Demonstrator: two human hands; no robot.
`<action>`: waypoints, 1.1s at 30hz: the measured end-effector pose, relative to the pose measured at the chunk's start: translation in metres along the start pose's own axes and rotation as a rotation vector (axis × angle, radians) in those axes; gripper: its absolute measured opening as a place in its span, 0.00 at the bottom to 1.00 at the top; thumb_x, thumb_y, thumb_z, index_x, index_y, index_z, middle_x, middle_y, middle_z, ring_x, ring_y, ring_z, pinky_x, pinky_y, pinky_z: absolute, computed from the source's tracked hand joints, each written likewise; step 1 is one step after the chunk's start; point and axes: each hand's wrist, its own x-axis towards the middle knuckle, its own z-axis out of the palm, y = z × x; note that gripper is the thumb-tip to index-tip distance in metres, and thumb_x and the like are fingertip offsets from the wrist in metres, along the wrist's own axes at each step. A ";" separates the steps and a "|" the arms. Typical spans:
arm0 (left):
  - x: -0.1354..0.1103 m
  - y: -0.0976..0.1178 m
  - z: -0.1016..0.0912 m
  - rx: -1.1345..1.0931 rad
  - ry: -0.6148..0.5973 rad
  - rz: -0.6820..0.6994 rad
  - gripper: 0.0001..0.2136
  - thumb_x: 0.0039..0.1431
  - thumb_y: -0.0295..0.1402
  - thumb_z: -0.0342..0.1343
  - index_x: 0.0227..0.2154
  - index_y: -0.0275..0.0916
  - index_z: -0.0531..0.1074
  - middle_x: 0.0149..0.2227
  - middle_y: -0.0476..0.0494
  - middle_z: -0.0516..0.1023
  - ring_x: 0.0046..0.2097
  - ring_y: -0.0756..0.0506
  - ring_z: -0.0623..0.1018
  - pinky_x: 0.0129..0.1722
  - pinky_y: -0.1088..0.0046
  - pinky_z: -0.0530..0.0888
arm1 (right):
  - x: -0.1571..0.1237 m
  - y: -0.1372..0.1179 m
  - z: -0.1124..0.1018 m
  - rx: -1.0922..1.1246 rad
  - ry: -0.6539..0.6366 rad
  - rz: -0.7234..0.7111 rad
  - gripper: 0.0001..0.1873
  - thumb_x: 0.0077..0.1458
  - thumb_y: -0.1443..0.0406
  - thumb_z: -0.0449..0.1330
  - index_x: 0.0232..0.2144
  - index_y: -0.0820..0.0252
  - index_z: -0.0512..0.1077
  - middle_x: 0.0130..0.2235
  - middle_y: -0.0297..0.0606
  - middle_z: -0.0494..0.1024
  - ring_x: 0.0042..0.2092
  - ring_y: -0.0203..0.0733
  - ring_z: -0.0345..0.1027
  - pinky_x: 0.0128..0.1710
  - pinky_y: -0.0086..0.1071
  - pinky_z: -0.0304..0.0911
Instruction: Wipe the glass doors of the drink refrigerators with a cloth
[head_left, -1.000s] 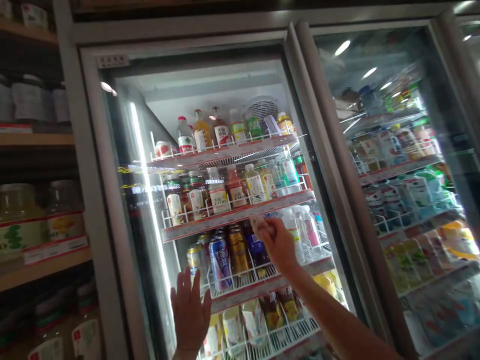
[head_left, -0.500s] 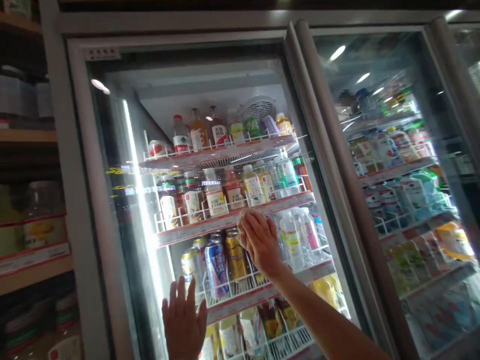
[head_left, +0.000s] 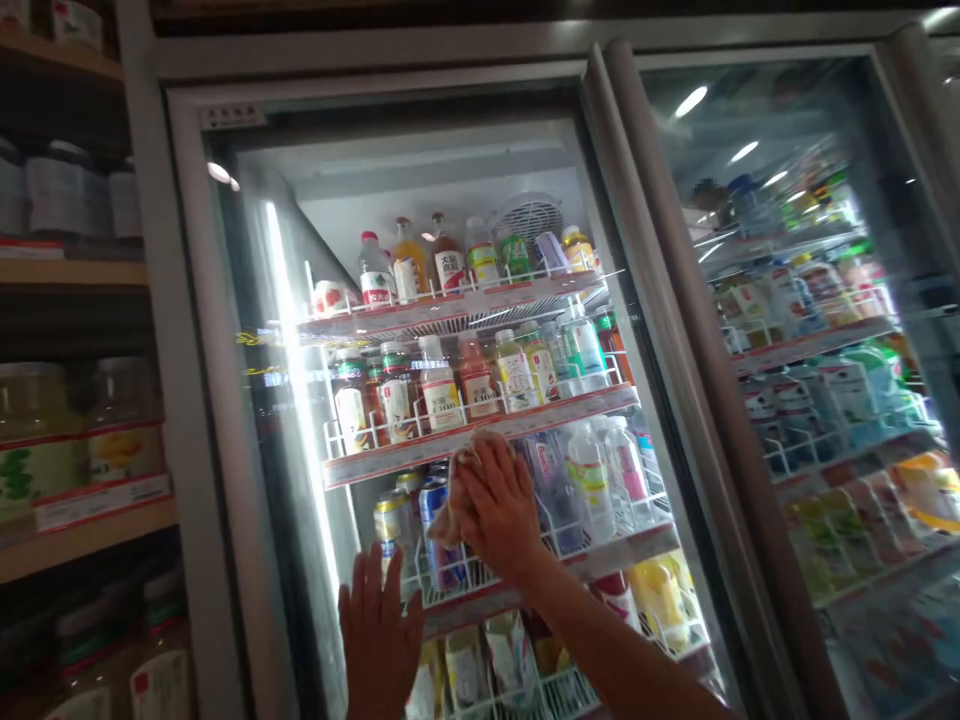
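Note:
A glass cooler door (head_left: 420, 150) stands in front of me, with lit shelves of drinks behind it. My right hand (head_left: 499, 510) presses a crumpled light-coloured cloth (head_left: 448, 522) against the glass, level with the shelf of cans. Part of the cloth hangs out to the left of the fingers; the rest is hidden under the palm. Lower and to the left, my left hand (head_left: 381, 625) is raised with its fingers stretched out, by the glass. It holds nothing; whether it touches the pane I cannot tell. Behind the hands sit a blue can (head_left: 435, 500) and several bottles.
Right of this door are a tall metal handle (head_left: 652, 300) and a second glass door (head_left: 750, 120) with packed shelves. On the left, wooden shelves (head_left: 90, 540) carry jars (head_left: 124, 410). Ceiling lights reflect in the glass.
My right hand has moved the cloth left and slightly down across the glass, and more of the cloth shows. The whole view has shifted slightly; my left hand keeps its pose.

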 end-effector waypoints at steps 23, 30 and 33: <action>0.114 -0.006 0.013 0.014 0.085 -0.013 0.30 0.62 0.34 0.47 0.64 0.42 0.43 0.66 0.35 0.47 0.67 0.37 0.47 0.62 0.48 0.49 | 0.032 0.110 -0.039 -0.261 0.175 0.263 0.28 0.60 0.67 0.44 0.63 0.55 0.51 0.64 0.43 0.56 0.66 0.48 0.42 0.61 0.52 0.48; 0.115 -0.007 0.013 0.038 0.088 -0.003 0.30 0.62 0.34 0.46 0.64 0.44 0.40 0.66 0.36 0.46 0.67 0.37 0.46 0.62 0.48 0.50 | 0.046 0.105 -0.038 -0.191 -0.088 0.023 0.29 0.59 0.65 0.46 0.62 0.53 0.53 0.64 0.39 0.55 0.66 0.47 0.41 0.62 0.51 0.44; 0.115 -0.007 0.014 0.041 0.086 0.005 0.30 0.62 0.34 0.46 0.64 0.43 0.40 0.66 0.36 0.45 0.67 0.36 0.47 0.62 0.47 0.50 | 0.059 0.128 -0.043 -0.261 0.144 0.325 0.28 0.59 0.66 0.43 0.62 0.58 0.55 0.64 0.45 0.55 0.65 0.53 0.44 0.60 0.57 0.46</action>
